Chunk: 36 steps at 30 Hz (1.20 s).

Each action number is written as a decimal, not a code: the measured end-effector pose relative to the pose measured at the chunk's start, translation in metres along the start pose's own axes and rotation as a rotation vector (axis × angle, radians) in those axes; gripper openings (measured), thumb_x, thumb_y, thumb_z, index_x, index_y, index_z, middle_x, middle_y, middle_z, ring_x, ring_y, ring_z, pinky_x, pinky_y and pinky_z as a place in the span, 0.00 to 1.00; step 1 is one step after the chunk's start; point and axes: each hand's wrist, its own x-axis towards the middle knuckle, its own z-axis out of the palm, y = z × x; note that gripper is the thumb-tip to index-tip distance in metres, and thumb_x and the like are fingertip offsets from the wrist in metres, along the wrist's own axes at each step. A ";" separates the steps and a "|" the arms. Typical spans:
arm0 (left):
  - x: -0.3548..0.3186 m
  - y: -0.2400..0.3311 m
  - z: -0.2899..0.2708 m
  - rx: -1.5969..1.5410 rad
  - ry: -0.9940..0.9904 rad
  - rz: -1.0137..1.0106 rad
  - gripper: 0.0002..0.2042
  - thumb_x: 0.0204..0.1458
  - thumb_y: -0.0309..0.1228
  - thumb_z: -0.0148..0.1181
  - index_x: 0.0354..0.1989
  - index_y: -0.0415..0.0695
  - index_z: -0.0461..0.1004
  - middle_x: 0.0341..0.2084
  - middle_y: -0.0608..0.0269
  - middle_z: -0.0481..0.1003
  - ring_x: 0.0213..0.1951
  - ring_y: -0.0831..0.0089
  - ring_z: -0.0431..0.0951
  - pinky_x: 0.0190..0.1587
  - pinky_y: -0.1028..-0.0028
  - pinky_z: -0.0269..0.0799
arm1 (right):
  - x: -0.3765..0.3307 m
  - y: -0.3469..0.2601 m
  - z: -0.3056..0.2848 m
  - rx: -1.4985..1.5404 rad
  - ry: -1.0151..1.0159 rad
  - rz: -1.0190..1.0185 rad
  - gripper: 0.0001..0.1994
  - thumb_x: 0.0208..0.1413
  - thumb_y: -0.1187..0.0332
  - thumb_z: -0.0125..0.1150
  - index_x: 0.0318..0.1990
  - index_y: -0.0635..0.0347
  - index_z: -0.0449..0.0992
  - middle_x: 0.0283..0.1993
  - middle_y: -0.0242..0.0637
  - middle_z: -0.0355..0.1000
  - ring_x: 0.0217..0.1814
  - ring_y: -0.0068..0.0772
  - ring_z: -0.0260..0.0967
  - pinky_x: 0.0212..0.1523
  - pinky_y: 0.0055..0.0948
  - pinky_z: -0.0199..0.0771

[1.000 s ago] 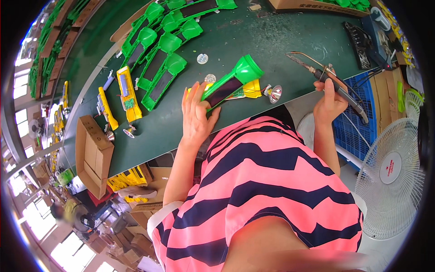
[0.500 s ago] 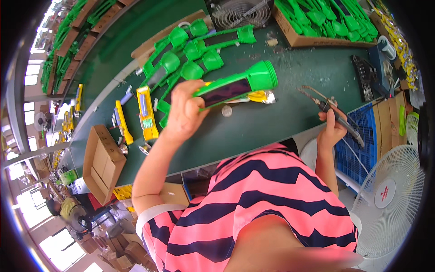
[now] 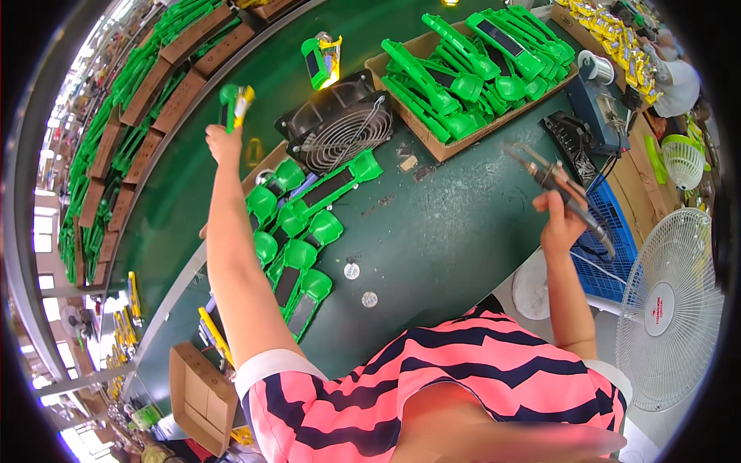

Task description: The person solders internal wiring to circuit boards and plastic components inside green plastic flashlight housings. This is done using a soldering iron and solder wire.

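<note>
My left hand (image 3: 224, 144) is stretched out over the green belt at the far left, its fingers closed at the near end of a green and yellow flashlight (image 3: 229, 106). In my right hand (image 3: 562, 224) is a soldering iron (image 3: 567, 197), its tip pointing up and left above the table. Between my arms lie several green flashlight housing halves (image 3: 295, 255), some with dark panels. They sit in a cluster just right of my left forearm.
A black fan with a wire grille (image 3: 340, 127) stands behind the housings. Beside it, a cardboard box (image 3: 444, 154) is piled with green housings. Another flashlight (image 3: 318, 65) lies on the belt. A blue soldering station (image 3: 598, 116), a white fan (image 3: 665, 309) and an open carton (image 3: 202, 397) flank me.
My left hand has carried the flashlight from above the table out to the far left, over the belt. My right hand still holds the soldering iron. The view has shifted.
</note>
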 end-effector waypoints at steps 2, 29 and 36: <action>-0.005 0.004 0.018 0.242 -0.258 -0.053 0.31 0.34 0.43 0.67 0.44 0.40 0.60 0.41 0.45 0.68 0.44 0.51 0.70 0.45 0.62 0.68 | 0.032 0.004 0.004 -0.099 -0.055 -0.060 0.12 0.52 0.75 0.53 0.44 0.67 0.67 0.24 0.38 0.70 0.23 0.21 0.67 0.30 0.20 0.68; -0.239 -0.232 -0.217 0.429 -0.328 -0.249 0.19 0.45 0.41 0.54 0.39 0.38 0.70 0.33 0.43 0.73 0.38 0.51 0.73 0.41 0.61 0.68 | 0.168 0.039 0.003 -0.829 -0.100 -0.806 0.21 0.46 0.72 0.52 0.52 0.48 0.69 0.53 0.42 0.63 0.56 0.40 0.57 0.56 0.33 0.54; -0.234 -0.193 -0.212 0.483 -0.233 -0.423 0.37 0.33 0.28 0.66 0.56 0.54 0.56 0.44 0.46 0.66 0.45 0.53 0.71 0.46 0.65 0.69 | -0.017 0.010 -0.012 -0.048 -0.218 -0.345 0.14 0.49 0.79 0.54 0.46 0.65 0.70 0.55 0.44 0.62 0.48 0.33 0.67 0.53 0.32 0.62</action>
